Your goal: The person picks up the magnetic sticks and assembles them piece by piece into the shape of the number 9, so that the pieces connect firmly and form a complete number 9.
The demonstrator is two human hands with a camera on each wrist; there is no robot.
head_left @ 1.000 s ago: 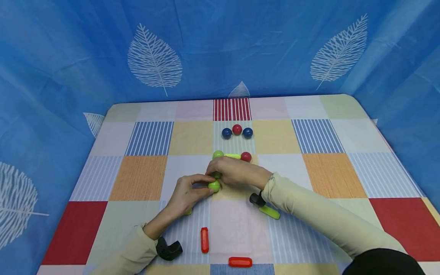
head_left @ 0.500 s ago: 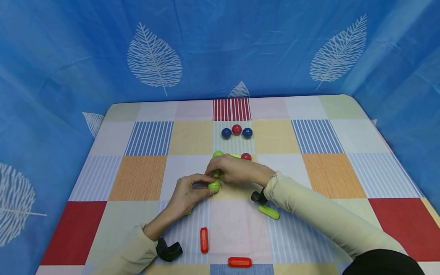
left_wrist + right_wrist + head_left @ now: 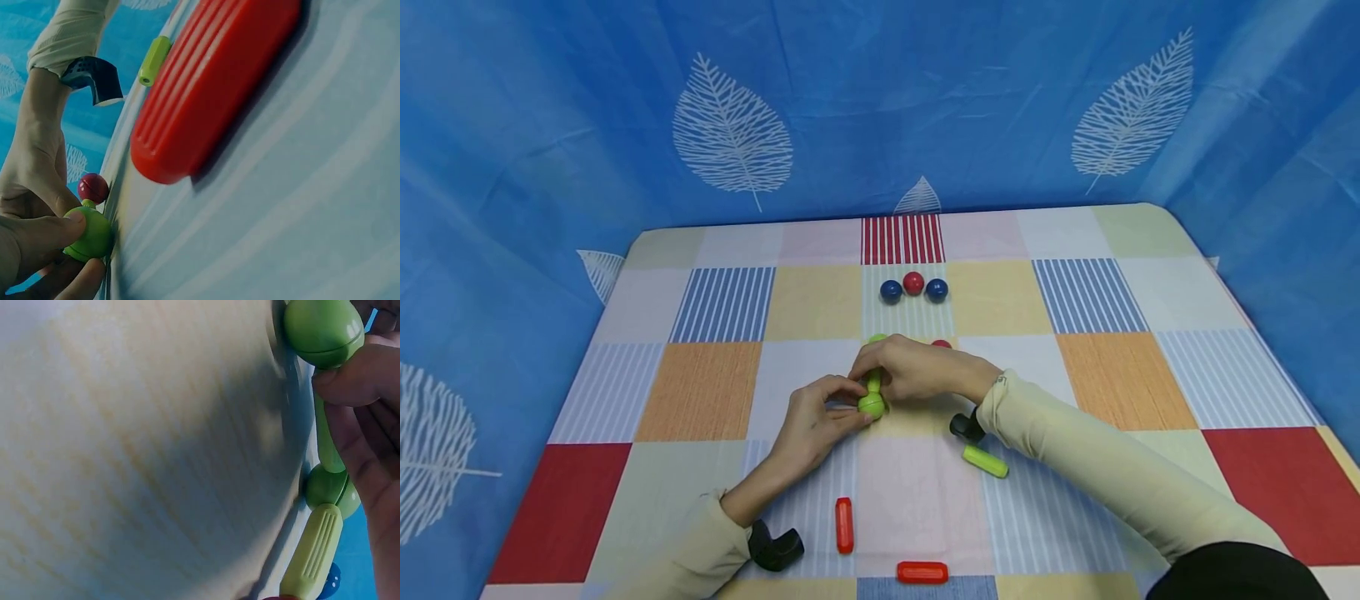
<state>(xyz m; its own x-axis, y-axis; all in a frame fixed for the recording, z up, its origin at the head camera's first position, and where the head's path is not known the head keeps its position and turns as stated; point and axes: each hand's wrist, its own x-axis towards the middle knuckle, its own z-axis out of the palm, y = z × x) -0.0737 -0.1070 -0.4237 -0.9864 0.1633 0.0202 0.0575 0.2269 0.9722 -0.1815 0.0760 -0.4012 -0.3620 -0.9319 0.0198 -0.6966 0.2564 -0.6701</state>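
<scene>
My left hand (image 3: pixel 812 423) pinches a lime-green ball (image 3: pixel 871 406) between thumb and fingers. My right hand (image 3: pixel 917 368) holds a green rod (image 3: pixel 329 440) beside that ball, its thumb and a finger on the rod. In the right wrist view, the rod runs between the near ball and a second green ball (image 3: pixel 331 489). From the second ball, a yellow-green ribbed rod (image 3: pixel 314 550) leads to a red ball (image 3: pixel 93 188), which the right hand mostly covers in the head view. Exactly how the near ball and rod meet is partly hidden by the fingers.
A red ball (image 3: pixel 913 283) lies between two blue balls, the left one (image 3: pixel 891 291) and the right one (image 3: pixel 937 290), beyond the hands. A loose green rod (image 3: pixel 985 461) lies below the right wrist. Two red rods lie nearer, one upright (image 3: pixel 844 525), one crosswise (image 3: pixel 922 572).
The left hand and near ball have shifted slightly right. More of the rod shows between the hands, while the right hand now hides more of the far red ball and its rod.
</scene>
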